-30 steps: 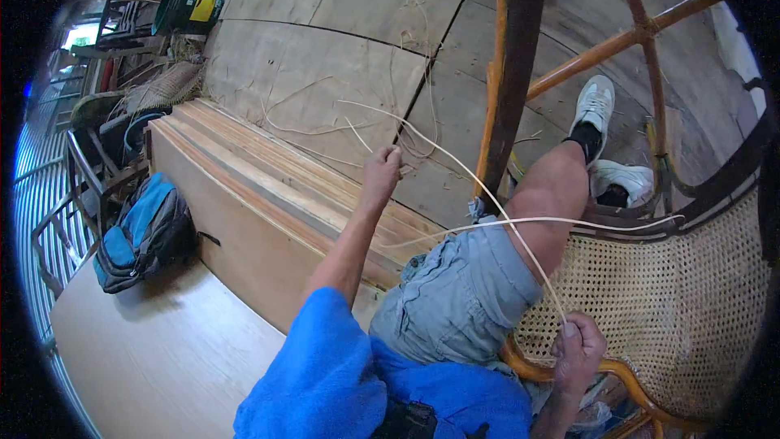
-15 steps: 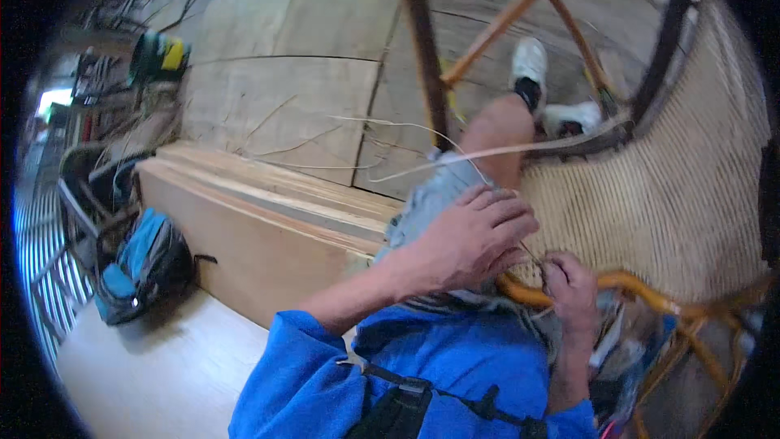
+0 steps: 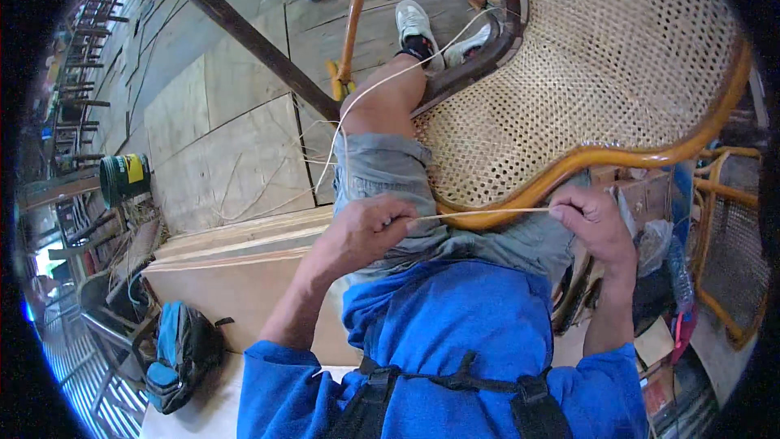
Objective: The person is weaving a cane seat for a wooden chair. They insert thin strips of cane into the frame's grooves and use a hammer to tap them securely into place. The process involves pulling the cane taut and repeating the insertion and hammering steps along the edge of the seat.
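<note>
From the head view I see my left hand [image 3: 367, 228] curled closed at mid-frame, fingers folded over one end of a thin pale cane strand [image 3: 487, 213]. My right hand [image 3: 591, 223] sits level with it on the right, thumb and forefinger pressed together on the other end of the same strand. Between the two hands the strand runs taut and nearly horizontal, lying across the curved orange-brown rattan frame rail [image 3: 569, 164] of the chair and touching it. Behind that rail is the woven cane panel [image 3: 609, 57], an open lattice in pale tan that fills the upper right. A further length of pale strand [image 3: 357, 102] rises from the left hand, passes up beside the bare knee and continues toward the white sneakers [image 3: 416, 24] on the plywood floor [image 3: 219, 130]. Grey shorts [image 3: 378, 167] and a blue long-sleeved shirt [image 3: 455, 317] fill the lower centre. I sit against a low stack of light wooden boards [image 3: 236, 244]; a blue and black backpack [image 3: 183, 354] leans beside it at lower left, and a green bucket [image 3: 123, 177] stands well apart on the far left
</note>
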{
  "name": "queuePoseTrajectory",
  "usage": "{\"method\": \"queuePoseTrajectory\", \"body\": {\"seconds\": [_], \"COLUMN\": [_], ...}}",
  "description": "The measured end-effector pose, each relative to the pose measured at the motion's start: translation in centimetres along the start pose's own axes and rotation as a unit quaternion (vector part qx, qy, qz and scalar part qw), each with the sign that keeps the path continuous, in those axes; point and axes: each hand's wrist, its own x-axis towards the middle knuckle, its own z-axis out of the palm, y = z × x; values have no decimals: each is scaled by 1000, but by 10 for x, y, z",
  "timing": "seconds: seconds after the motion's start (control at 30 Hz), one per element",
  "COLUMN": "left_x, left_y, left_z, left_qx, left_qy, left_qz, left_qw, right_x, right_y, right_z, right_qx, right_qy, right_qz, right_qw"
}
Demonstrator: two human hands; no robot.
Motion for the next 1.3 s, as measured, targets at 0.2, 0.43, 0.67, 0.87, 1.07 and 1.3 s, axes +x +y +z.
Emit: {"method": "queuePoseTrajectory", "body": {"seconds": [0.2, 0.43, 0.67, 0.87, 1.07, 1.3], "left_x": [-2, -11, 24, 38, 39, 45], "left_y": [21, 11, 21, 40, 57, 69], "left_z": [-7, -26, 44, 90, 103, 114], "left_qx": [59, 123, -287, -256, -147, 33], "left_qy": [-47, 71, 98, -24, -76, -92], "left_qz": [-93, -203, -196, -179, -148, -57], "left_qw": [993, 969, 933, 950, 975, 994], "right_x": [-12, -92, -159, -221, -223, -206], "right_y": [13, 84, 199, 305, 280, 272], "right_z": [-2, -73, -34, 86, 119, 114], "right_qx": [-10, -65, 117, -67, -29, 85], "right_qy": [64, 436, 589, 556, 524, 618], "right_qz": [-28, 111, 296, 381, 440, 402], "right_qw": [998, 891, 743, 736, 729, 671]}}
